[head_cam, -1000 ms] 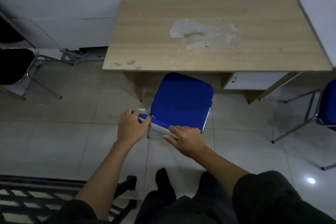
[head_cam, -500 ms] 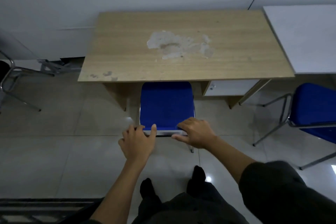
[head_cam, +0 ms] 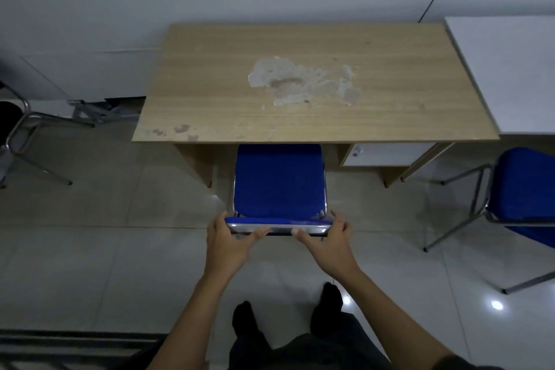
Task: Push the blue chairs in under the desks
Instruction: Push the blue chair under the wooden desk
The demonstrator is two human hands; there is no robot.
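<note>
A blue chair (head_cam: 279, 180) with a chrome frame stands square in front of the wooden desk (head_cam: 306, 84), the far edge of its seat just under the desk's front edge. My left hand (head_cam: 231, 242) holds the left end of the chair's backrest top. My right hand (head_cam: 329, 242) holds the right end of the same backrest. A second blue chair (head_cam: 525, 186) stands out from the white desk (head_cam: 507, 75) at the right.
A black chair (head_cam: 12, 129) with a metal frame stands at the far left. A white drawer unit (head_cam: 387, 155) sits under the wooden desk's right side. A metal frame (head_cam: 90, 111) lies by the wall. My feet are on the tiled floor behind the chair.
The chair has turned from skewed to square with the desk and slid forward under its edge. Both hands shifted out to the two ends of the backrest.
</note>
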